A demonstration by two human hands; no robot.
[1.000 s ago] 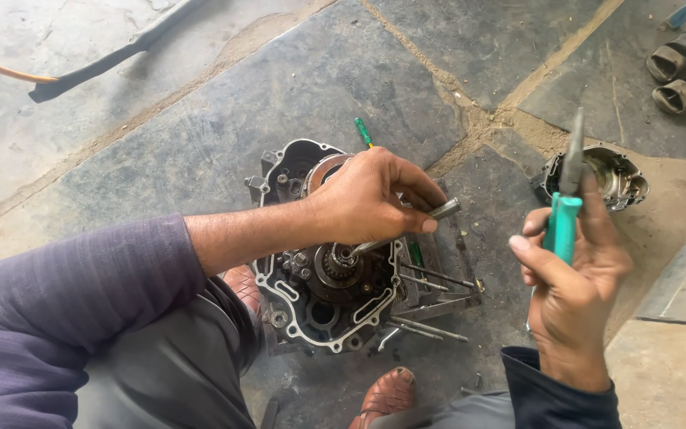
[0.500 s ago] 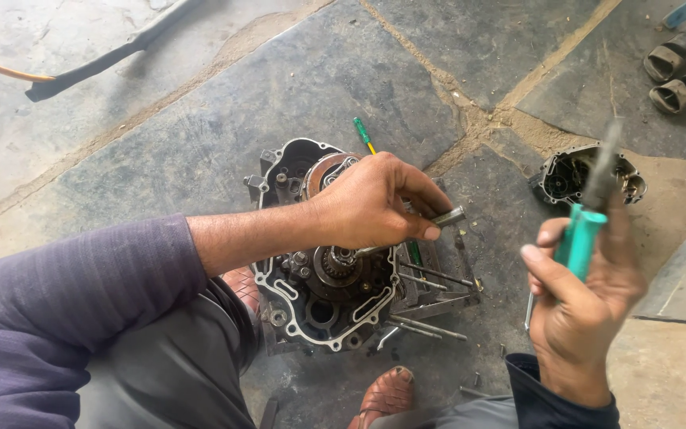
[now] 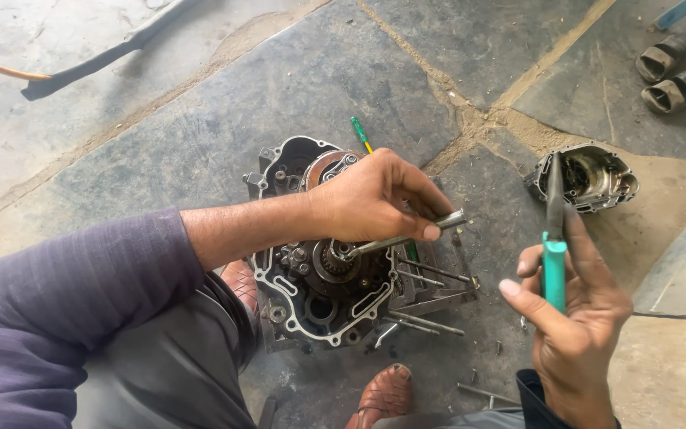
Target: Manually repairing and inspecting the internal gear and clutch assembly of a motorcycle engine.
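my left hand (image 3: 371,202) is closed on a socket wrench (image 3: 395,241), unmoved, its end seated on the hub in the engine case (image 3: 319,278) on the floor; my right hand (image 3: 577,318) grips the pliers (image 3: 553,238), now swung upright from tilted.

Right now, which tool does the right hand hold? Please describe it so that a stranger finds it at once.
Start at the open engine case on the stone floor, then look right to the raised right hand. It grips pliers pointing upward. Their turquoise handles and dark metal nose set them apart from the bare steel rods lying beside the case.
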